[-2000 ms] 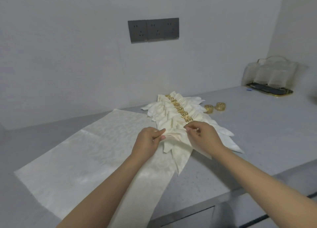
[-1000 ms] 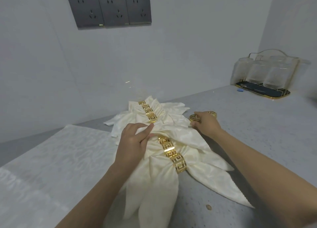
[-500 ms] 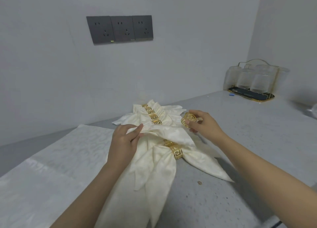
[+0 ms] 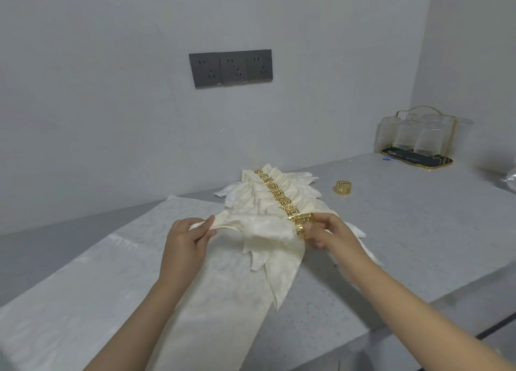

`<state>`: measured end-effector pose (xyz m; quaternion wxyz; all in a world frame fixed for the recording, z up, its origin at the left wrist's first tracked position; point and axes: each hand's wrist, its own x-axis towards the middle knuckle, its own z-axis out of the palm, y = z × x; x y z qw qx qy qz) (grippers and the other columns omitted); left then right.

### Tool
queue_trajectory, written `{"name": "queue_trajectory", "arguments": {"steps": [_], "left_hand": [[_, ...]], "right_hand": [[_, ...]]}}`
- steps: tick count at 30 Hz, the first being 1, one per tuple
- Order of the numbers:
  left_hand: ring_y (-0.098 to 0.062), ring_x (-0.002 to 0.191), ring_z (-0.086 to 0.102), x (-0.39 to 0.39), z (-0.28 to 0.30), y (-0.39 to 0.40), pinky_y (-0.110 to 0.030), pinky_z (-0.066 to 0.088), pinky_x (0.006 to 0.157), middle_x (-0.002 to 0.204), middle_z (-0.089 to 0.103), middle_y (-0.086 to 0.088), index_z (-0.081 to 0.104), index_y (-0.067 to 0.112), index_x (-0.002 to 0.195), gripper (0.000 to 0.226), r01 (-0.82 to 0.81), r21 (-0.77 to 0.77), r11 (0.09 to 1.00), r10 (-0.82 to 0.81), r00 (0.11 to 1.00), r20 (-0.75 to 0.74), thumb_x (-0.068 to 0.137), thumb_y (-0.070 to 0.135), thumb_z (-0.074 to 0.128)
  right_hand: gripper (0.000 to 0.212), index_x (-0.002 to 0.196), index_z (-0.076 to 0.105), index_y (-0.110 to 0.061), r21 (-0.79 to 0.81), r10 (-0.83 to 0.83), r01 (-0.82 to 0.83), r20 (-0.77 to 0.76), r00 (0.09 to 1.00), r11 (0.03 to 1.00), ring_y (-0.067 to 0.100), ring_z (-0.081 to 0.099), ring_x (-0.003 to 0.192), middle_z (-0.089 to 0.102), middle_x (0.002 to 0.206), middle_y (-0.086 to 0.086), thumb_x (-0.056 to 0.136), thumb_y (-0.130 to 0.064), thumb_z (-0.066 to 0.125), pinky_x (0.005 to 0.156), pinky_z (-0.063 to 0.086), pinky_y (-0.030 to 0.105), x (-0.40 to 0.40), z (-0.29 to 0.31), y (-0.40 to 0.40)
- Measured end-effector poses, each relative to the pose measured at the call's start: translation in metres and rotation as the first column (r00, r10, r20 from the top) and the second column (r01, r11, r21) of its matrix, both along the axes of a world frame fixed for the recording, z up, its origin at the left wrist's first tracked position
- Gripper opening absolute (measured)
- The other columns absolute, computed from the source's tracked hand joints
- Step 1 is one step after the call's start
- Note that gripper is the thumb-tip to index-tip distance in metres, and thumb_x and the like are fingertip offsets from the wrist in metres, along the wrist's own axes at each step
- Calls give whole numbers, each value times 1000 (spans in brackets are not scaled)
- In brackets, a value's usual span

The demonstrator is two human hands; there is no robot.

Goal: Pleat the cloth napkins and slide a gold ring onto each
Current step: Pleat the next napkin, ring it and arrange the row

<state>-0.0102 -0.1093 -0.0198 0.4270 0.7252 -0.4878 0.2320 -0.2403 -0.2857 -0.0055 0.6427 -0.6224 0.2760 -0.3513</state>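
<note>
Since a moment ago the right hand (image 4: 328,232) has carried a gold ring (image 4: 303,222) onto the pleated napkin (image 4: 259,227), its fingers pinching the ring. Left hand (image 4: 185,241) fingers grip the napkin's left end. Ringed napkins (image 4: 276,194) lie just beyond; a spare ring (image 4: 342,187) sits right on the bench (image 4: 405,231).

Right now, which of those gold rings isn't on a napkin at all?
The loose gold ring lying alone on the grey counter, right of the napkin pile. The others sit in a row on pleated napkins, and the right hand is fitting one more.
</note>
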Motion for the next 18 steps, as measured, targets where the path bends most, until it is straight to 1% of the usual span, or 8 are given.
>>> {"name": "queue_trajectory", "arguments": {"steps": [2,6,8,11,13,14,16,18], "left_hand": [[-15,92,50,1,1,8,-13,31,80,93,67,-5,71,12,110,34,-17,-1,1000,17,1000,-26,78,0,73],[-14,94,49,1,3,22,-16,32,81,95,67,-4,71,12,110,31,-51,-6,999,51,996,-76,81,3,72],[-16,95,50,1,5,26,-21,35,83,96,67,-5,71,11,110,29,-63,-5,998,62,993,-104,82,4,71],[-19,97,51,1,5,33,-26,37,84,97,67,-6,71,12,111,29,-79,-1,997,79,990,-117,83,6,70],[-21,97,53,1,4,36,-23,36,84,96,66,-3,71,11,110,29,-71,1,997,71,992,-101,82,5,71],[-19,97,53,0,3,38,-20,35,83,95,65,1,71,11,110,30,-61,1,998,61,994,-86,81,4,72],[-12,96,51,-4,1,41,-13,33,81,94,61,8,71,11,110,32,-37,2,999,37,998,-52,79,3,73],[-3,94,47,-7,-1,44,-7,33,81,94,60,10,71,11,109,33,-16,-3,1000,16,1000,-25,77,2,74]], "right_hand": [[29,108,55,-7,68,27,-27,13,1000,997,17,67,76,65,97,9,83,-7,68,62,53,25,0,-8,9],[35,108,53,-5,142,69,-72,28,997,987,27,67,85,60,111,23,78,0,71,74,57,35,2,-17,23],[37,108,53,-6,163,80,-86,44,996,983,30,66,90,58,114,24,77,2,71,78,57,38,3,-20,26],[35,105,54,-8,161,91,-97,44,995,982,32,65,95,59,111,21,77,2,72,83,56,40,2,-21,31],[37,106,54,-7,167,123,-130,51,991,977,31,65,97,60,107,19,76,1,73,85,55,40,2,-21,33],[38,107,53,-6,174,147,-155,62,987,972,32,65,98,61,107,18,76,1,73,86,55,40,3,-21,34],[40,109,53,-5,181,197,-208,77,977,961,30,65,98,61,107,19,75,2,73,85,55,39,2,-20,38],[39,108,52,-3,163,249,-257,64,966,953,28,66,95,62,106,18,76,4,72,84,56,36,3,-19,41]]}}
